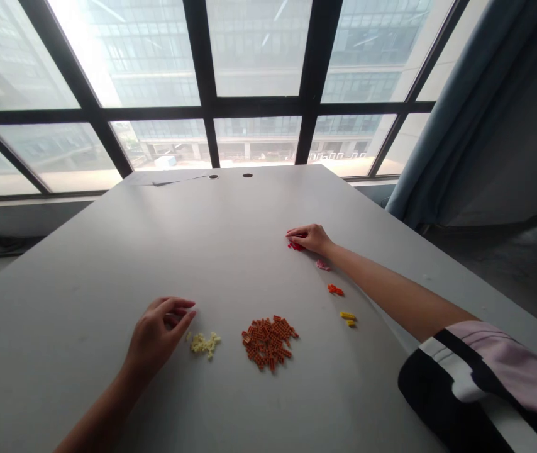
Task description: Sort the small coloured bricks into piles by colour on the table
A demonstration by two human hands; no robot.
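My left hand (159, 335) hovers low over the grey tabletop, fingers curled and slightly apart, with nothing visible in them. Just to its right lies a small cluster of pale yellow toy bricks (204, 344). A larger heap of orange bricks (268, 341) sits further right. My right hand (310, 238) rests palm down at the far right, its fingertips over a few red bricks (295, 246), partly hiding them. Below that hand, small groups run toward me: pink bricks (322, 265), orange-red bricks (335, 289) and yellow bricks (348, 318).
The wide grey table (108, 264) fills the lower view, with two round holes (231, 176) near its far edge. Behind it stand large dark-framed windows (259, 107). A blue-grey curtain (419, 138) hangs at right. My black, white and pink sleeve (480, 377) fills the lower right.
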